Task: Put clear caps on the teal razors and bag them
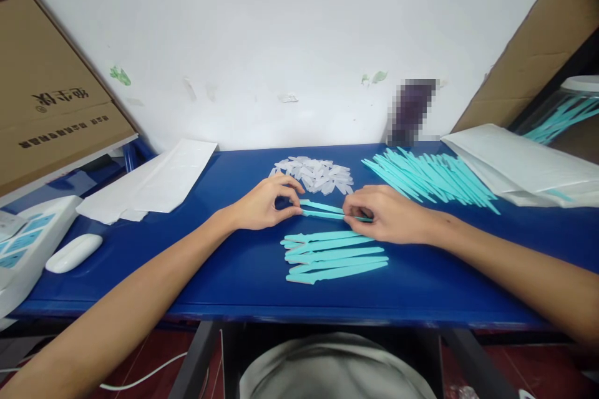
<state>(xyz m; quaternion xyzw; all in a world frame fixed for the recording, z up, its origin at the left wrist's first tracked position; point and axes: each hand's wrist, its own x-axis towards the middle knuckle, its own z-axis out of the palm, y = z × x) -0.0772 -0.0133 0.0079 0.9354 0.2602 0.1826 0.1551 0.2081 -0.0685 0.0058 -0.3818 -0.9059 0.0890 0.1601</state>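
Observation:
My left hand pinches the left ends of two thin turquoise plastic sticks just above the blue table. My right hand grips their right ends, fingers closed. Directly in front of my hands lies a neat row of several turquoise sticks. Behind my hands sits a heap of small clear plastic caps. A larger loose pile of turquoise sticks lies to the back right.
White padded bags lie at the back left and back right. A white mouse and a white device sit at the left edge. Cardboard boxes stand at both sides, and a clear container holding more sticks stands at far right.

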